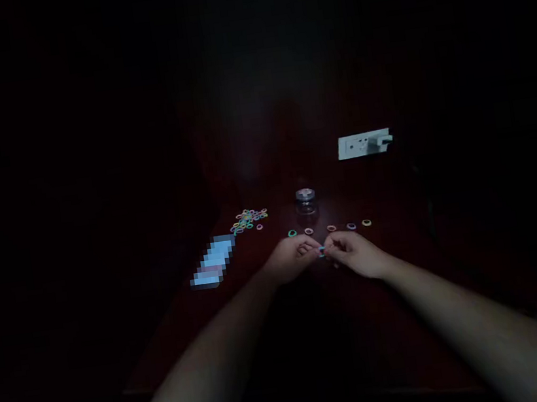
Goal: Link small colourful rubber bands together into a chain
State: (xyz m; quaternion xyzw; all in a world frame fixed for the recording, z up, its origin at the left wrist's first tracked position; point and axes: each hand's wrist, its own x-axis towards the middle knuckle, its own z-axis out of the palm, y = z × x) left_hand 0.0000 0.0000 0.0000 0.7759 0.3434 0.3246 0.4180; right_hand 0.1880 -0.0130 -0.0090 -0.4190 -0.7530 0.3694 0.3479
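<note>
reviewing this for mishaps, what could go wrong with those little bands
The light-blue band held between the left hand and right hand could slip or spring away, and in this dim light might be hard to find. Both hands are close to the row of bands and might nudge it.

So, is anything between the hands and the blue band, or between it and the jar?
Nothing visible separates left hand or right hand from the blue band; between it and the jar lies the row of bands.
</note>
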